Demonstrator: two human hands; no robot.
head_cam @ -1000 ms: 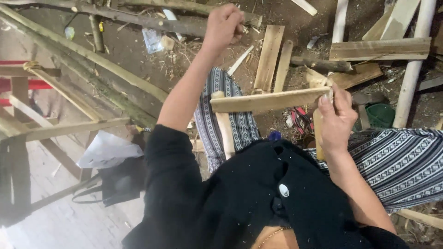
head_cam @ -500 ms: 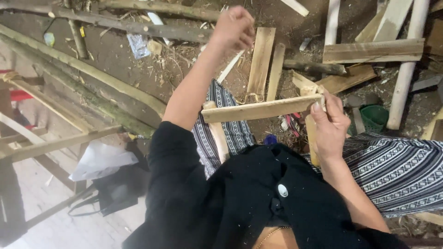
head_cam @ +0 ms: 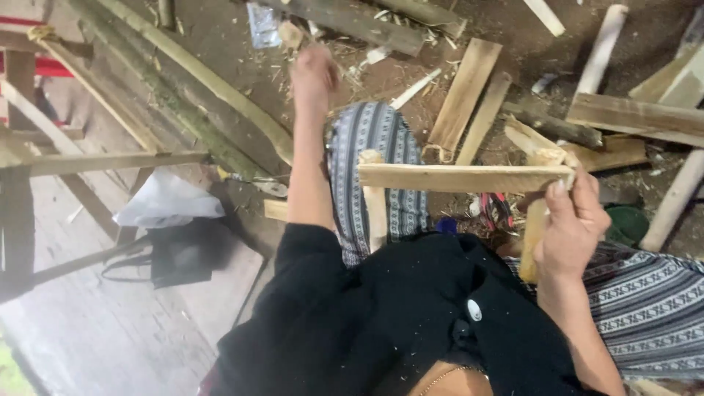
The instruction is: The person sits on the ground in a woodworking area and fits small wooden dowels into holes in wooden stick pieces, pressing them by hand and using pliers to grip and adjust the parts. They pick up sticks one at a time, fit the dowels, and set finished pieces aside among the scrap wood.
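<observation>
One pale wood strip gripped at its end by right hand, left hand blurred, grip unclear

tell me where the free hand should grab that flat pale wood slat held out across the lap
Grip the flat pale wood slat at its free left end, coming from above, fingers pinching the two broad faces. It lies level and the right hand already holds the right end; the left hand is raised away over the ground.
</observation>
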